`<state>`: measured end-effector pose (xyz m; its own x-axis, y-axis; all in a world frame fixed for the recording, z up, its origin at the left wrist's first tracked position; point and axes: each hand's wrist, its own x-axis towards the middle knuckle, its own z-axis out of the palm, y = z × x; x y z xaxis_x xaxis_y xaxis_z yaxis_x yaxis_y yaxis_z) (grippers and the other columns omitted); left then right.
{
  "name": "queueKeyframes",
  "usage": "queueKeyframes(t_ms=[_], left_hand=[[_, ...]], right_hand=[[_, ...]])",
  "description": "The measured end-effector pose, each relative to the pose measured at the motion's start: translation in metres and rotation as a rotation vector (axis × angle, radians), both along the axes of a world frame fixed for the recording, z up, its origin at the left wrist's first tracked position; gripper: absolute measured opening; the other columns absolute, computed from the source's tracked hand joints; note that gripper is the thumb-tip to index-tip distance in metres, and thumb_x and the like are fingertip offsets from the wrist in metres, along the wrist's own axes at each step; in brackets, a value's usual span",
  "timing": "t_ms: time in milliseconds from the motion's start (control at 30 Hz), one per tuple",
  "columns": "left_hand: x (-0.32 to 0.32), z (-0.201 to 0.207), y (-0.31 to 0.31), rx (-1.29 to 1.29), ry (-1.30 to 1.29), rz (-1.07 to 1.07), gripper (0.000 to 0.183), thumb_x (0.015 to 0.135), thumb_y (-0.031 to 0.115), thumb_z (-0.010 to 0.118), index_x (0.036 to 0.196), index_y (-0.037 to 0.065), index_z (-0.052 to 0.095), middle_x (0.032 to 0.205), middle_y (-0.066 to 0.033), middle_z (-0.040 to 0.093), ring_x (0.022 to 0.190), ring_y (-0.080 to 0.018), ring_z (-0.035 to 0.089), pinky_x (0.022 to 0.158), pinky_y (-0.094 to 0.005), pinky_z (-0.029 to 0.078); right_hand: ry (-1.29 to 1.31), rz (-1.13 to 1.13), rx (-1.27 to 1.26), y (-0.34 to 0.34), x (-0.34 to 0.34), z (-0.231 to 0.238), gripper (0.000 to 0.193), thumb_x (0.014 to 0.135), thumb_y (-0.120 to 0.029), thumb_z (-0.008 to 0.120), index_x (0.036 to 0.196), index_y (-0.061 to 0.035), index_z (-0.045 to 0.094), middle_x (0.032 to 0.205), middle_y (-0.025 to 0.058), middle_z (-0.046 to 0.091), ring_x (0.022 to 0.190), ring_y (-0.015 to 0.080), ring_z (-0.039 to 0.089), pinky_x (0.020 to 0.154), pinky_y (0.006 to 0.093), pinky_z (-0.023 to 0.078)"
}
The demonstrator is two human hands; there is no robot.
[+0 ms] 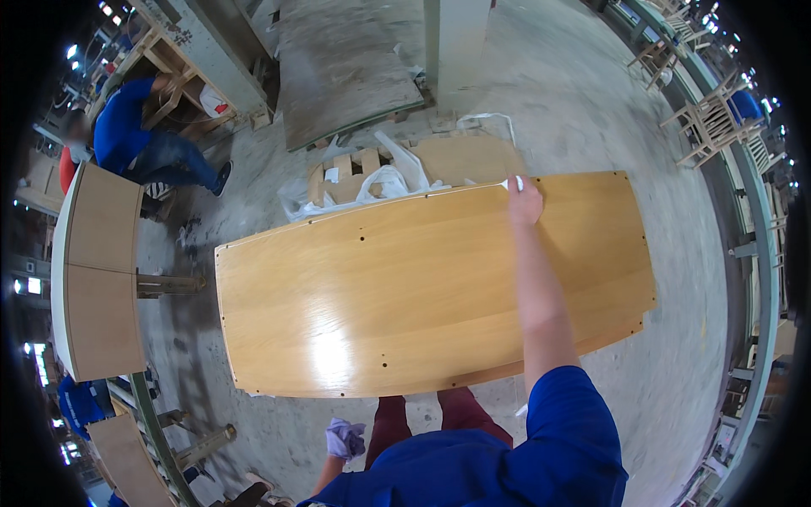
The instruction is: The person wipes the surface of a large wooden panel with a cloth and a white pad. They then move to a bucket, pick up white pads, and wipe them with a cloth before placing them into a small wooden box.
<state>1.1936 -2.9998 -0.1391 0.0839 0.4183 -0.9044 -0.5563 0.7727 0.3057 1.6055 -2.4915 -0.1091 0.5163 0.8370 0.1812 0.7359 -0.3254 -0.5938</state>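
A large, varnished wooden panel (405, 287) lies flat in front of me, with small dark holes along its edges and a few inside. My right hand (525, 203) is closed at the panel's far edge, right of the middle. From it pokes the white tip of a small squeeze bottle (510, 183); the rest is hidden in my fingers. A thin white line (372, 203) runs along the far edge to the left of this tip. Low beside my body, my left hand (334, 464) is wrapped round a crumpled lilac cloth (346, 438), which hides most of the fingers.
Cardboard and white plastic wrapping (397, 173) lie on the floor beyond the panel. A pillar (456, 51) rises behind them. At left stands a pale board (101, 270) on supports, near a person in blue (127, 127) bending over. Wooden chair frames (710, 127) line a rail at right.
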Motion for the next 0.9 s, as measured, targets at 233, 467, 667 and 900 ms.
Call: queueKeyframes(t_ms=[233, 467, 667, 900], left_hand=[[0.04, 0.007, 0.032, 0.568, 0.646, -0.621, 0.023, 0.086, 0.024, 0.055, 0.085, 0.004, 0.067, 0.062, -0.0013, 0.052, 0.046, -0.0163, 0.045, 0.041, -0.0333, 0.036], [0.052, -0.003, 0.032, 0.32, 0.485, -0.562, 0.021, 0.079, 0.024, 0.059, 0.088, 0.008, 0.07, 0.066, -0.0034, 0.057, 0.056, -0.0144, 0.054, 0.052, -0.0289, 0.043], [0.044, -0.003, 0.038, 0.152, 0.333, -0.378, 0.024, 0.085, 0.024, 0.058, 0.08, 0.001, 0.062, 0.055, -0.0048, 0.05, 0.042, -0.014, 0.047, 0.037, -0.0322, 0.038], [0.057, 0.019, 0.041, -0.077, 0.348, -0.107, 0.029, 0.078, 0.027, 0.06, 0.071, -0.001, 0.058, 0.046, -0.002, 0.033, 0.034, -0.0156, 0.029, 0.034, -0.0313, 0.025]], right_hand=[[-0.018, -0.071, 0.084, 0.006, 0.068, -0.002, 0.036, 0.085, -0.046, 0.054, 0.095, -0.0139, 0.068, 0.083, 0.016, 0.067, 0.079, 0.0362, 0.064, 0.07, 0.047, 0.05], [-0.074, -0.08, 0.028, 0.012, 0.077, 0.0, 0.035, 0.084, -0.046, 0.054, 0.09, -0.0144, 0.066, 0.082, 0.0151, 0.067, 0.079, 0.0368, 0.064, 0.069, 0.0482, 0.05], [-0.055, -0.104, 0.047, 0.014, 0.087, -0.002, 0.034, 0.083, -0.046, 0.054, 0.092, -0.015, 0.066, 0.083, 0.0146, 0.067, 0.079, 0.0374, 0.064, 0.069, 0.0492, 0.05], [-0.002, -0.059, 0.031, 0.014, 0.101, 0.001, 0.034, 0.083, -0.045, 0.055, 0.091, -0.0138, 0.066, 0.082, 0.0154, 0.067, 0.078, 0.0374, 0.064, 0.068, 0.0484, 0.05]])
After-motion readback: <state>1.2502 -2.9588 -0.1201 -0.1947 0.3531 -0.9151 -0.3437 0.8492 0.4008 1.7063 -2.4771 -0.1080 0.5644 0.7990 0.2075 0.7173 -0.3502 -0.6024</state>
